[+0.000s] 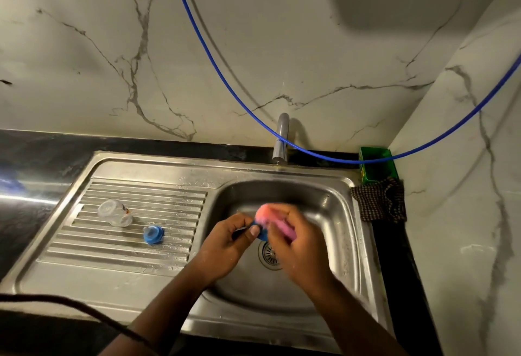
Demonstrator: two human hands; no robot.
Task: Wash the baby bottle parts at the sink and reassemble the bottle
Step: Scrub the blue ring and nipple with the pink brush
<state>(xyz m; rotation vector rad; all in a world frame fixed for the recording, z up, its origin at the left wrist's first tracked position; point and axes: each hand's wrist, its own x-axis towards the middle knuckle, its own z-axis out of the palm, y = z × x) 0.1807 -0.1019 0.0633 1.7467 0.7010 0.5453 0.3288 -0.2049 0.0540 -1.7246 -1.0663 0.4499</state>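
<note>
Over the steel sink basin (324,209), my left hand (228,240) grips a small blue bottle part (262,234), mostly hidden by my fingers. My right hand (293,240) holds a pink sponge (277,221) pressed against that part. On the ribbed drainboard (127,245) to the left lies the clear baby bottle (115,212) on its side. A blue ring with the nipple (153,234) stands just right of the bottle.
The tap (282,137) stands behind the basin, with no water visibly running. A blue hose (225,82) hangs across the marble wall. A green box (377,168) and a checked cloth (379,200) sit in the right corner. The drain (270,254) is below my hands.
</note>
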